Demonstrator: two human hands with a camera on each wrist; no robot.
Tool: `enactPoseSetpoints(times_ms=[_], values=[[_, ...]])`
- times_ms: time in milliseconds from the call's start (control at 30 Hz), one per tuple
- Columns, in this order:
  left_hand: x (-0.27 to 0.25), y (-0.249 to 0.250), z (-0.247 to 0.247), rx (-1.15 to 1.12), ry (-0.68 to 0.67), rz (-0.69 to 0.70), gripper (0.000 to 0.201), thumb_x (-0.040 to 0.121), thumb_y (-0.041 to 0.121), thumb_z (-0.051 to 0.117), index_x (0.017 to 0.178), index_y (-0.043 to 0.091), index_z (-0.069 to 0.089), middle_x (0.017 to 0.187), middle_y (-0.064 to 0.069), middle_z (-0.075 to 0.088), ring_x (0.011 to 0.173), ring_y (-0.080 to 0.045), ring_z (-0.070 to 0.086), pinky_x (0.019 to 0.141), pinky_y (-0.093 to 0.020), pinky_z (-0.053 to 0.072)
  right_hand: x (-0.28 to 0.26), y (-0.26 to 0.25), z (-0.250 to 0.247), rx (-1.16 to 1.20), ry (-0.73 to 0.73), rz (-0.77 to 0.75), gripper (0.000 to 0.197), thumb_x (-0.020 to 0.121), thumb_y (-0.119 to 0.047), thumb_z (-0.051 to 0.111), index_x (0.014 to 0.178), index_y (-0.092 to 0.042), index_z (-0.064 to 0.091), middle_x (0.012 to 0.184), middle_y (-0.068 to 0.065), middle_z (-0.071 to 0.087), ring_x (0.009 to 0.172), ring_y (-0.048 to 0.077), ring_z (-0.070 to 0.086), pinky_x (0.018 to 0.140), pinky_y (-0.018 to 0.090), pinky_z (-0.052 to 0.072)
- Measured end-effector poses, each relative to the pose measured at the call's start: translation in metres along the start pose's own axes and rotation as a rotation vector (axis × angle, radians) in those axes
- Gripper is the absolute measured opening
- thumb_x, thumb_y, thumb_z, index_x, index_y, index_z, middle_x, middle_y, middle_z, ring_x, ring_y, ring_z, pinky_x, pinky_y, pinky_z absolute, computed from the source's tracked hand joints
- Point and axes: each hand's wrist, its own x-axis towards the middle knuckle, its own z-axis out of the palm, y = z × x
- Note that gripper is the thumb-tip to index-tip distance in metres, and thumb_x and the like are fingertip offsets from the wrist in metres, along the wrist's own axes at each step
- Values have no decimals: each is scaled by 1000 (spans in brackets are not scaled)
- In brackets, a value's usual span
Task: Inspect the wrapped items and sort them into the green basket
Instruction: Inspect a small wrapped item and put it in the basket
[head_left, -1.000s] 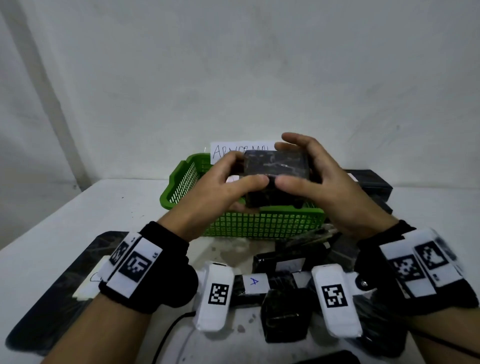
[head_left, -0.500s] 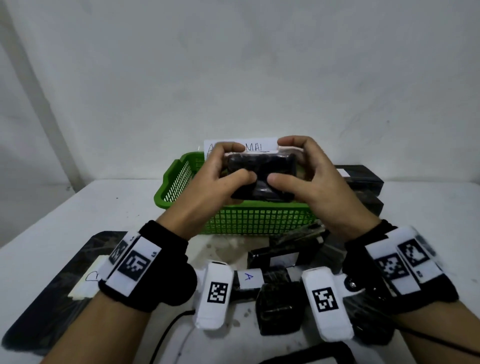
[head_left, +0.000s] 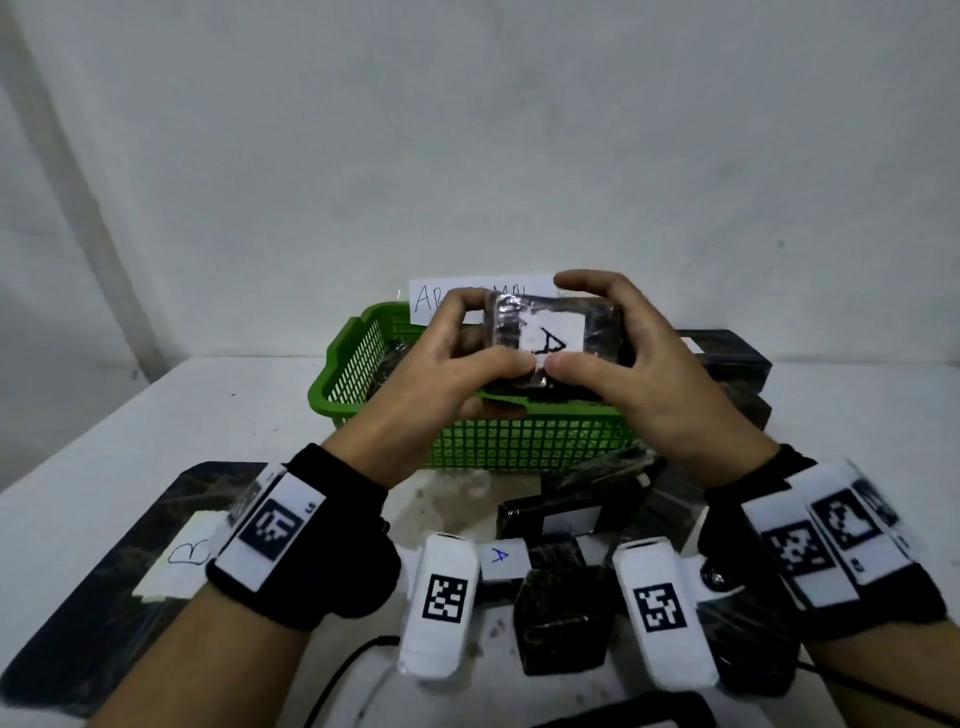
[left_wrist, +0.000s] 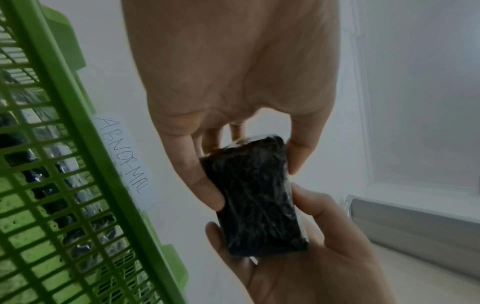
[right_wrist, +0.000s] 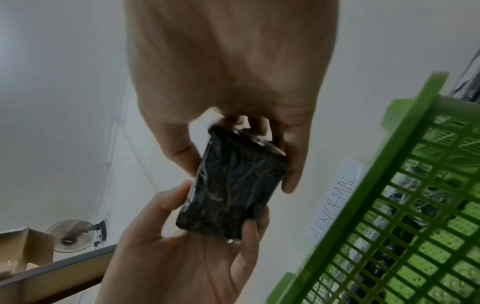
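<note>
1. The white table (head_left: 156, 415) fills the lower half of the head view, and a pale wall (head_left: 467, 130) stands behind it.
2. The green basket (head_left: 519, 441) sits in the middle of the frame, on the table near the wall. Dark wrapped items lie inside it; they show through the mesh in both wrist views.
3. A flat black sheet (head_left: 104, 571) lies in the lower left of the frame, and a white label with "B" (head_left: 182, 556) is on it.
4. A pile of wrapped items (head_left: 561, 613) lies in the lower middle, in front of the basket. One of them has a label with a blue "A".
5. More black packs (head_left: 727, 358) are stacked at the right of the basket.
6. A paper sign (left_wrist: 124, 158) with the word "ABNORMAL" stands at the far rim of the basket.
7. The left hand (head_left: 441, 374) and the right hand (head_left: 649, 379) both hold one wrapped item (head_left: 550, 338) in the air above the basket, in the centre of the frame. The fingers and thumbs of both hands curl around its ends.
8. The face of this item toward the head camera has a white label with "A" (head_left: 553, 338). The other face, seen in the wrist views, is plain black under shiny film.
</note>
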Motion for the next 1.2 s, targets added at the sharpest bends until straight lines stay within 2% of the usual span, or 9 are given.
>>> enactPoseSetpoints(times_ms=[133,267,400,600,733,867,967,1100,1200], values=[[-2,1,1,43,26,24,36,89,0,64,116,19,50,85,2,68,69,-11,65,52,-26,49,-2,-2,0,-27,-13,-15,55,79,-10,77,128,-20,53,110,1,68,91,13,71,76,19,54],[-2,8,-3,-78,-25,-22,35,93,34,60,122,17,52,112,-5,71,90,-22,72,68,-38,60,-3,-5,0,-46,59,19,55,86,-10,74,131,-23,45,107,-9,64,84,-6,66,72,12,51],[-1,10,-8,-130,117,19,10,100,17,53,109,21,57,95,3,73,77,-18,73,60,-28,59,-4,-4,0,-134,180,53,48,89,-33,73,129,-35,48,118,-16,61,98,-1,67,75,23,59],[-3,12,-2,63,153,103,33,76,30,72,106,17,64,102,-7,65,79,-10,73,62,-24,57,-2,-3,-3,50,-11,208,77,70,-62,77,140,-44,48,127,-13,65,111,5,67,96,40,57],[-7,23,7,28,51,62,34,82,38,60,105,13,69,93,5,71,73,-9,67,54,-23,54,0,2,-4,101,25,224,82,59,-47,84,134,-30,56,121,-2,71,110,16,70,101,44,53],[-7,25,10,59,76,32,28,94,35,57,104,11,67,92,2,67,67,-9,65,55,-25,55,-2,1,-12,76,-5,188,73,60,-47,82,128,-29,59,111,-1,75,104,17,72,97,45,53],[-6,23,4,93,95,-70,36,82,43,68,100,12,61,92,0,70,58,-11,67,59,-27,58,-5,3,-12,80,-80,165,79,58,-42,87,131,-33,57,121,1,72,112,20,70,102,51,52],[-7,22,-8,132,-43,-284,66,71,52,70,120,10,61,116,-16,69,87,-35,75,73,-36,64,-7,6,-8,68,-60,63,96,60,-33,89,145,-37,45,142,-7,57,128,13,59,104,40,52],[-6,21,-5,54,-58,-246,65,69,41,73,122,7,58,108,-17,73,79,-28,75,73,-33,63,-6,3,-10,99,-145,74,94,71,-38,80,153,-38,34,151,-10,49,133,9,54,104,32,50]])
